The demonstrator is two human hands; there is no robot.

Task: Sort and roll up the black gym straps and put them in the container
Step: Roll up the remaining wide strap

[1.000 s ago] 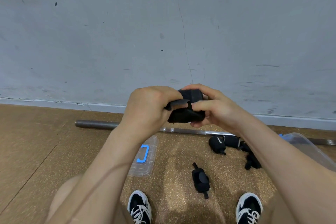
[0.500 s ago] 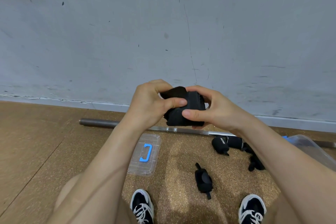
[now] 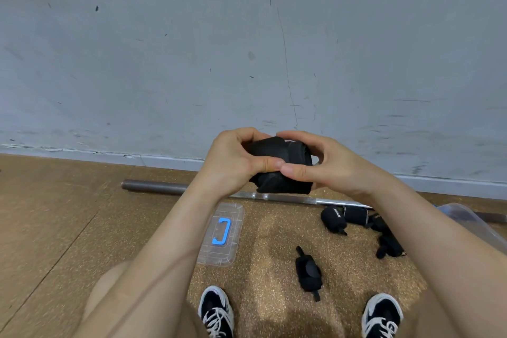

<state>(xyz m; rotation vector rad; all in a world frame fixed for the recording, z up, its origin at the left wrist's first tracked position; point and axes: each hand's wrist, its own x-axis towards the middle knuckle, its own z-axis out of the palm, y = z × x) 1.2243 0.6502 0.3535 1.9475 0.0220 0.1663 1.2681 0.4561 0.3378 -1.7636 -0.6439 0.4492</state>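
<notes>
The strap (image 3: 277, 151) is plain black; the rolls (image 3: 308, 273) are black too, one with pale lettering; the shoes (image 3: 216, 310) are black with white laces and white trim. The wall (image 3: 247, 49) is pale grey-blue, flecked with dark scuffs; the floor (image 3: 274, 241) is tan, finely speckled; the bar (image 3: 153, 186) is dull grey at its left end, bright silver further along; the lid (image 3: 233, 252) is clear with a blue handle (image 3: 222, 230).

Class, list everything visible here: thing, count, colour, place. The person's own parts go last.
held strap: one, black, raised mid-frame
floor straps: at least four, black, floor, centre and right
lid: one, clear, blue handle, floor
container: one, clear, right edge
bar: one, grey, by the wall
wall: one, grey, behind
floor: one, brown, below
shoes: two, black-white, bottom
left hand: one, grips held strap
right hand: one, grips held strap
</notes>
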